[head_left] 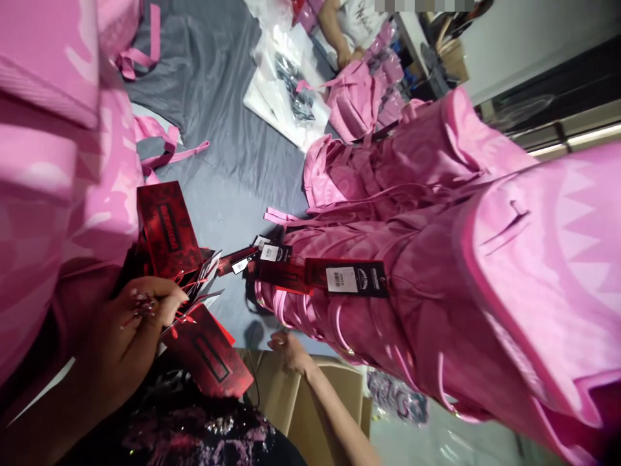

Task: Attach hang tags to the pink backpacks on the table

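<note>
My left hand is closed around a bunch of dark red hang tags with red strings; one more red tag hangs below the fingers. My right hand hovers with loosely spread fingers and nothing in it, just under the nearest pink backpack in a row of pink backpacks. That backpack carries a black and red tag with a white barcode label. Another pink backpack fills the left side, close to the camera.
A grey cloth covers the work surface. Clear plastic bags lie at the far side, where another person's hand rests on a pink backpack. A cardboard box stands below my right hand.
</note>
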The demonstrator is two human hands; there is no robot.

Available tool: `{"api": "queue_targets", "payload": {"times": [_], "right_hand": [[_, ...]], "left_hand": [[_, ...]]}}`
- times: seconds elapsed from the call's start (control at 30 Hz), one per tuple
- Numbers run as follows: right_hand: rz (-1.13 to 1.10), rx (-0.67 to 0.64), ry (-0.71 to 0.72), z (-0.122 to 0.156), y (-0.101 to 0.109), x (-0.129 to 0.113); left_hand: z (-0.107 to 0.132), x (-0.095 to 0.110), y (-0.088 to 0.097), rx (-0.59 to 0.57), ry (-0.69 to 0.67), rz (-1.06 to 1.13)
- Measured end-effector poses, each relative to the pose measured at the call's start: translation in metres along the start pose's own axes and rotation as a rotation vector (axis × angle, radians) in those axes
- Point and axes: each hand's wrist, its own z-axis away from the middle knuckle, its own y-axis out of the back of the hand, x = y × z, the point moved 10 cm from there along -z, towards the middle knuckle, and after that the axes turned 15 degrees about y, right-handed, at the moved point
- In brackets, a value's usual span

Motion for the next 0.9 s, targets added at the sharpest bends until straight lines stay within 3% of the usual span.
{"api": "queue_targets", "payload": {"times": [0.03,0.07,0.13,0.17,0.2,0.27,0.33,0.4,0.53,0.63,0.73,0.8,0.9], "right_hand": [[0.019,0.006,0.065,0.005,0.016,-0.021],[0.07,0.063,0.222,0.007,0.042,-0.053],[0.421,0.415,0.445,0.018,0.122,-0.115],[0.654,0.548,0.474,0.023,0.155,-0.138],[0.838,0.593,0.434,0.021,0.179,-0.15],[0.988,0.413,0.342,0.004,0.2,-0.147],[0.988,0.14,0.29,-0.006,0.194,-0.128],[0.963,-0.014,0.286,0.001,0.182,-0.112],[1.098,-0.093,0.242,0.018,0.17,-0.1],[1.293,-0.132,0.17,0.012,0.164,-0.092],[1.447,-0.031,0.175,-0.004,0.158,-0.094],[1.454,0.022,0.203,-0.016,0.15,-0.094],[1.323,-0.105,0.207,-0.028,0.133,-0.081]], "left_hand": [[0.001,-0.001,-0.003,-0.019,-0.029,0.005],[0.003,-0.001,-0.007,-0.035,-0.058,0.003],[0.004,-0.006,-0.014,-0.057,-0.085,-0.027],[0.004,-0.01,-0.016,-0.061,-0.075,-0.04],[0.004,-0.013,-0.018,-0.063,-0.056,-0.041],[0.003,-0.019,-0.019,-0.055,-0.017,-0.004],[0.002,-0.022,-0.018,-0.036,0.017,0.049],[0.001,-0.022,-0.019,-0.032,0.031,0.073],[-0.002,-0.019,-0.023,-0.049,0.007,0.076],[-0.002,-0.017,-0.025,-0.061,-0.009,0.07],[0.001,-0.016,-0.026,-0.072,-0.009,0.063],[0.002,-0.017,-0.026,-0.073,0.0,0.059],[0.0,-0.018,-0.024,-0.073,-0.009,0.053]]}}
